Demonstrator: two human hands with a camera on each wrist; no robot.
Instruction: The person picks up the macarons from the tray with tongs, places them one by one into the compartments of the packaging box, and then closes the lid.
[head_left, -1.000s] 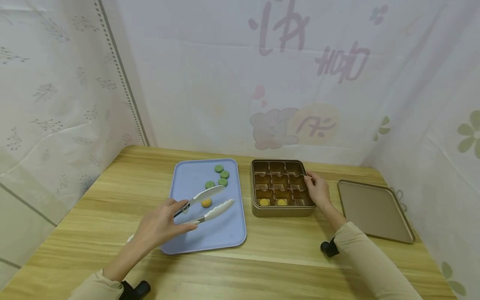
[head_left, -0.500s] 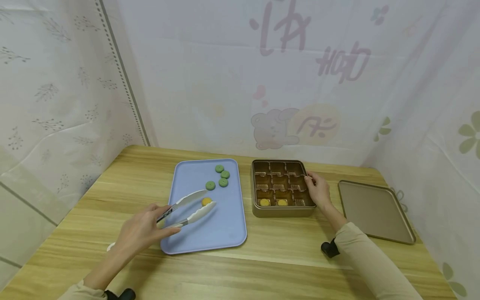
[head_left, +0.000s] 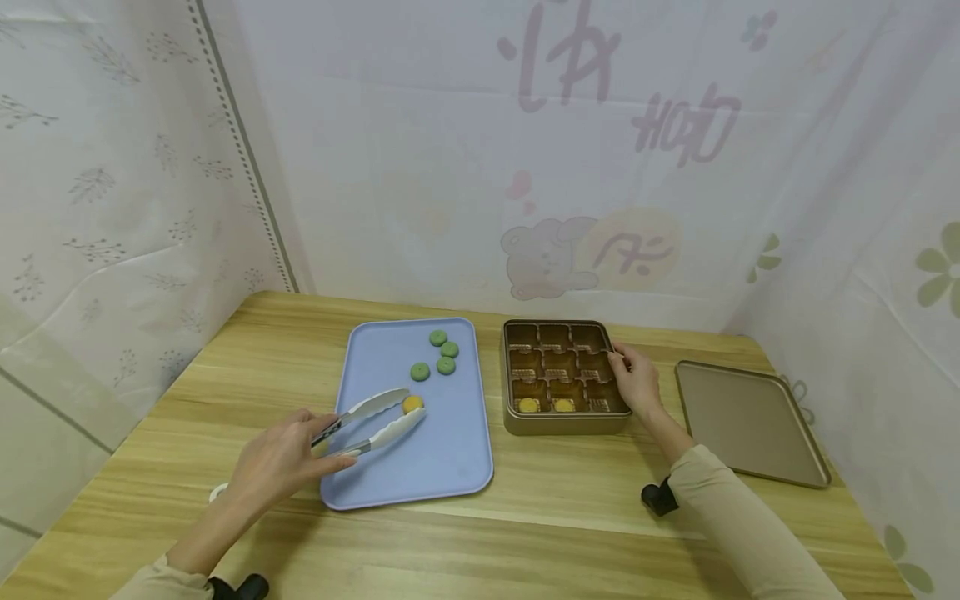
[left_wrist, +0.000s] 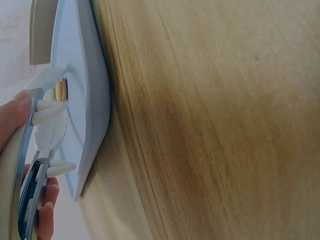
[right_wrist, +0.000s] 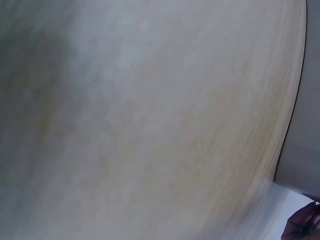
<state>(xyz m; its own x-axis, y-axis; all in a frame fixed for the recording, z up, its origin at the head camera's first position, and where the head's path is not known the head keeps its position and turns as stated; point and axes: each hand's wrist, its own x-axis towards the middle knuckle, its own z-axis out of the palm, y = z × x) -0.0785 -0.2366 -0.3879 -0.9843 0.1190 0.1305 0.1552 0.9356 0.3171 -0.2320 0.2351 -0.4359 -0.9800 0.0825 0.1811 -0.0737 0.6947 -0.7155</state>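
Note:
My left hand holds a pair of tongs with white scalloped tips, low over the blue tray. The spread tips lie on either side of a round yellow cookie. In the left wrist view the cookie shows layered edges between the white tips. Several green cookies lie farther back on the tray. At the right, my right hand pinches the right rim of a bronze tin. Its divided plastic insert has yellow cookies in two front compartments.
A flat bronze lid lies on the wooden table to the right of the tin, beyond my right forearm. Printed white curtains stand behind the table and along its sides.
My left hand has drawn the tongs back to the left and lowered them, so the tips now flank the yellow cookie. The right hand stays on the tin.

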